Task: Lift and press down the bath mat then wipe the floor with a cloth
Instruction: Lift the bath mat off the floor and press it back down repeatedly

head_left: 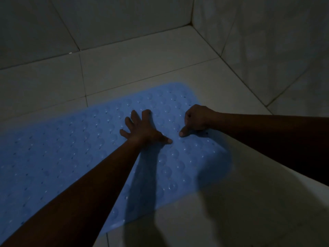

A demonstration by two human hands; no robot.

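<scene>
The bath mat (71,148) lies flat on the floor (142,65) mid-frame; we press our spread left hand (142,130) on it, right hand (198,119) curled, thumb touching it.

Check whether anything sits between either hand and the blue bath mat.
Nothing visible does. The left hand lies spread flat on the bath mat; the right hand, fingers curled, rests its thumb directly on it.

The bath mat (71,148) is light blue, patterned with rows of round bumps; the floor (142,59) is off-white tile with dark grout lines.
</scene>
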